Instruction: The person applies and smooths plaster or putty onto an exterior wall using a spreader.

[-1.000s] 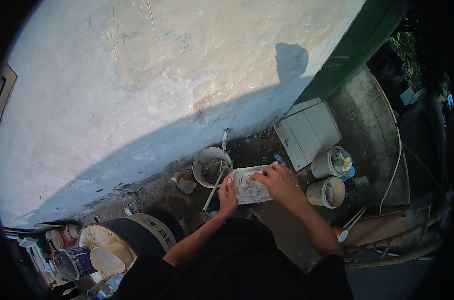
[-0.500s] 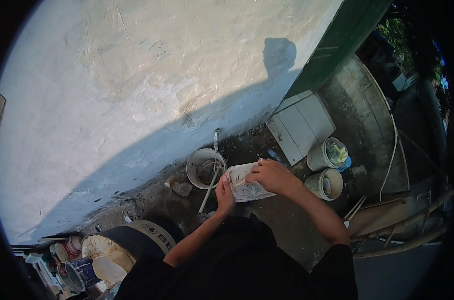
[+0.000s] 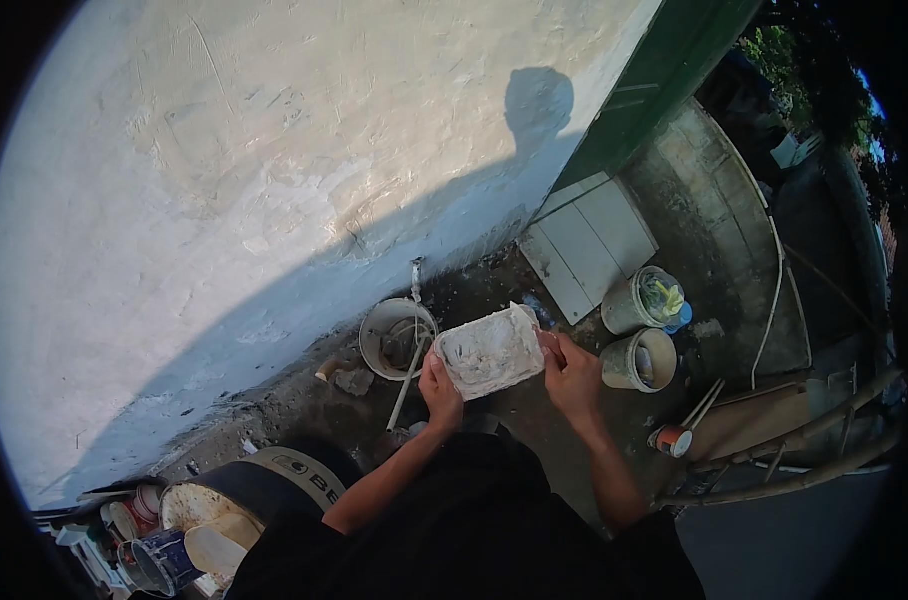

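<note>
A shallow rectangular container crusted with whitish residue [image 3: 489, 353] is being held between the two hands, tilted, with rough dried matter and a few dark marks being shown across its upper face. Its near left corner is being gripped by the left hand [image 3: 442, 394], fingers wrapped at the side. Its right edge is being grasped by the right hand [image 3: 573, 378], fingers curled; whether anything small is also being held there cannot be told.

Just beyond and left of the left hand, a round white plastic bucket [image 3: 370, 350] is being seen on the ground, a long thin pale stick [image 3: 402, 397] being leaned across its near side. Above that bucket a small whitish tap [image 3: 417, 272] is being carried by a rough whitewashed wall [image 3: 244, 170].

Just right of the right hand, a dirty pale bucket [image 3: 619, 368] is being seen; a second pale bucket with greenish-yellow contents [image 3: 621, 310] is being noted a little beyond it. Farther beyond the right hand, flat white rectangular panels [image 3: 587, 250] are being seen lying on the ground.

Nearer the body, lower right of the right hand, a small orange-and-white can [image 3: 671, 441] is being noted. Well left of the left hand, toward the body, a large black drum with a pale lettered band [image 3: 299, 466] is being partly hidden by the dark sleeve [image 3: 292, 535].
</note>
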`<state>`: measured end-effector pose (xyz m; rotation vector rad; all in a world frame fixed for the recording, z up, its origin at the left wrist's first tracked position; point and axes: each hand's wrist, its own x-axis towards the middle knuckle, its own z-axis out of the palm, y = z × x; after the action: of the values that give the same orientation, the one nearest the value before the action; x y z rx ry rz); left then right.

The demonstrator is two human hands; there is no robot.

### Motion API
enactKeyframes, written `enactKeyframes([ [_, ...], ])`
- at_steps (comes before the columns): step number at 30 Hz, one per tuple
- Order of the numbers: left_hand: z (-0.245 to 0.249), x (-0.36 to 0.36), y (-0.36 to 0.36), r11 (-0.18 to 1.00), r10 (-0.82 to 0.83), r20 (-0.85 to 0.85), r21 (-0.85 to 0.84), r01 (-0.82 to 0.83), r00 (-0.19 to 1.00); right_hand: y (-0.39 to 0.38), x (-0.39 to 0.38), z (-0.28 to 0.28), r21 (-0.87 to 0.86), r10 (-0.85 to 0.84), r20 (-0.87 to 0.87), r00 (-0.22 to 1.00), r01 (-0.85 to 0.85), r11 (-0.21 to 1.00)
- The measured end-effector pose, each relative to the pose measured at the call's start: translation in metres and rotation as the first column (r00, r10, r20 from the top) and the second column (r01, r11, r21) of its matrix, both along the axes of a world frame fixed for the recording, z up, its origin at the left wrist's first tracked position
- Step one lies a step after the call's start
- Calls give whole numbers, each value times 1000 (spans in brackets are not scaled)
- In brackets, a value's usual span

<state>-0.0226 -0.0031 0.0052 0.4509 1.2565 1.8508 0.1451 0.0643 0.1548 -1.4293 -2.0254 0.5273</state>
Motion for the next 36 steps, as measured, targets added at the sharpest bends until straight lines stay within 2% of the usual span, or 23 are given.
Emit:
enactKeyframes([
  [5, 3, 4, 0, 999, -34, 39, 1, 34, 999, -16, 4, -15, -164, -215, -155, 964, 189, 968],
  [8, 9, 7, 4, 1000, -20, 65, 9, 19, 998, -24, -4, -18, -104, -217, -280, 935, 195, 975],
  [11, -1, 6, 5, 1000, -16, 67, 22, 14, 998, -26, -5, -37, -120, -220, -452, 864, 185, 975],
  [14, 1, 7, 6, 1000, -19, 52, 24, 18, 998, -29, -9, -45, -200, -268, -524, 808, 189, 961],
  [20, -6, 11, 6, 999, -34, -5, 1, 34, 999, -26, -15, -2, -36, -138, -286, 948, 133, 990],
  [23, -14, 9, 5, 998, -64, -84, -29, 62, 994, -14, -8, -10, 156, -35, -281, 959, 82, 984],
  [26, -7, 9, 4, 998, -60, 18, 37, 59, 998, -5, 6, -14, 269, 35, -31, 999, -25, 963],
  [30, 3, 12, 7, 999, -30, 16, 13, 30, 999, -16, 1, -21, 229, 83, -89, 993, -61, 972],
  [35, -10, 10, 7, 999, -32, 2, 3, 32, 999, -20, 6, -29, 202, 25, -186, 982, 13, 979],
  [36, -7, 9, 7, 999, -36, -28, -2, 36, 999, -17, 9, -27, 227, 21, -150, 988, 14, 974],
])
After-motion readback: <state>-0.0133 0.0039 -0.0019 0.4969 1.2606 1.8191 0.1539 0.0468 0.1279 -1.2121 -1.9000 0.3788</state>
